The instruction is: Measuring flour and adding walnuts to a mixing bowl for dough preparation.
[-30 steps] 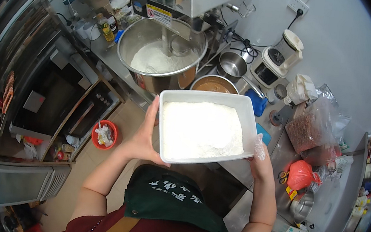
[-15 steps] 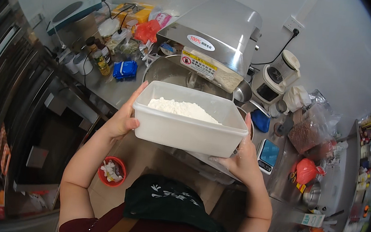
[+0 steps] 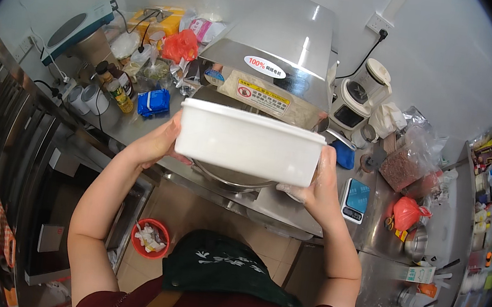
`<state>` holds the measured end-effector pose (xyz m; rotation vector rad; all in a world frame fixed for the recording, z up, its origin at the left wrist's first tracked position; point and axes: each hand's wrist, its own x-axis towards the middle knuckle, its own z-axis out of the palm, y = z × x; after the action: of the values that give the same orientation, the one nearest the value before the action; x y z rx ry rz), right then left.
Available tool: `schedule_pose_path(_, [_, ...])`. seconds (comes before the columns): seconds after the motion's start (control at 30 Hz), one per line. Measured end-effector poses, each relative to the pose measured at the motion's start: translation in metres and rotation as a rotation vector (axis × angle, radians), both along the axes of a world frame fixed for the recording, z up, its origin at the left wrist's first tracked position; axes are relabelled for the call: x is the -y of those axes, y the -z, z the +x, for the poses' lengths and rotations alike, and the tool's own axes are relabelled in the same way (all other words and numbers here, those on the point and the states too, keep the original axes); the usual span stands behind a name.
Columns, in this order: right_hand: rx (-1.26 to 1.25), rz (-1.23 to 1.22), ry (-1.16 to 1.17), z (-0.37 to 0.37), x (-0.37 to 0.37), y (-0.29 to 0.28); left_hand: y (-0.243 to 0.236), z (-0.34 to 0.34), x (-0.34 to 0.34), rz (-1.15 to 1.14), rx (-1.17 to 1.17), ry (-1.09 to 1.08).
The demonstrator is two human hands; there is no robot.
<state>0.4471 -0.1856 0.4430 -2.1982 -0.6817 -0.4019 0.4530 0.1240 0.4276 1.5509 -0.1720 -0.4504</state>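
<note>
Tub (image 3: 250, 143), white, tipped toward far side above bowl (image 3: 231, 182); grasped by left hand (image 3: 163, 141) at left, right hand (image 3: 320, 186) at right; mixer (image 3: 279, 32) far; scale (image 3: 356, 198) right.

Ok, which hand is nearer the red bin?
Left. In view, your left hand, on the left end of the tub, is above the red bin; your right hand, on the tub's other end, is up and farther right.

Steel bench (image 3: 288, 206) carries the mixer (image 3: 284, 38). Left of mixer, on bench: blue packet (image 3: 154, 103), then bottles (image 3: 122, 99) past it. Right of mixer: white blender (image 3: 351, 99) close by, digital scale (image 3: 356, 198) and bag of brown granules (image 3: 402, 168) farther out. Tiled floor (image 3: 189, 217): red bin (image 3: 148, 254), left of mixer.
</note>
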Motion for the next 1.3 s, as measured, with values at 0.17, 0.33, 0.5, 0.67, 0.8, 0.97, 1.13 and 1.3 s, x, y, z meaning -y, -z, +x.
schedule_pose_path(0.17, [-0.069,0.182,0.034,0.005,-0.019,-0.012,0.001,0.032,-0.008,0.162,-0.134,0.044])
schedule_pose_path(0.33, [-0.206,-0.034,0.175,0.016,-0.035,-0.034,0.015,0.064,-0.026,0.296,0.126,0.217])
schedule_pose_path(0.5, [-0.326,-0.217,0.217,0.009,-0.052,-0.064,0.004,0.072,-0.025,0.159,0.205,0.308])
schedule_pose_path(0.67, [-0.032,-0.329,0.383,0.007,-0.073,-0.079,-0.006,0.079,-0.019,0.161,0.305,0.391])
schedule_pose_path(0.8, [0.252,-0.465,0.321,0.028,-0.085,-0.093,-0.002,0.079,-0.022,0.184,0.321,0.404])
schedule_pose_path(0.97, [0.059,-0.537,0.327,0.038,-0.101,-0.106,0.002,0.073,-0.029,0.403,0.538,0.286])
schedule_pose_path(1.13, [0.429,0.08,0.272,0.032,-0.087,-0.097,0.009,0.069,-0.029,0.337,0.55,0.159])
schedule_pose_path(1.3, [0.279,0.626,0.483,0.011,-0.047,-0.055,0.013,0.06,-0.018,0.174,0.57,0.091])
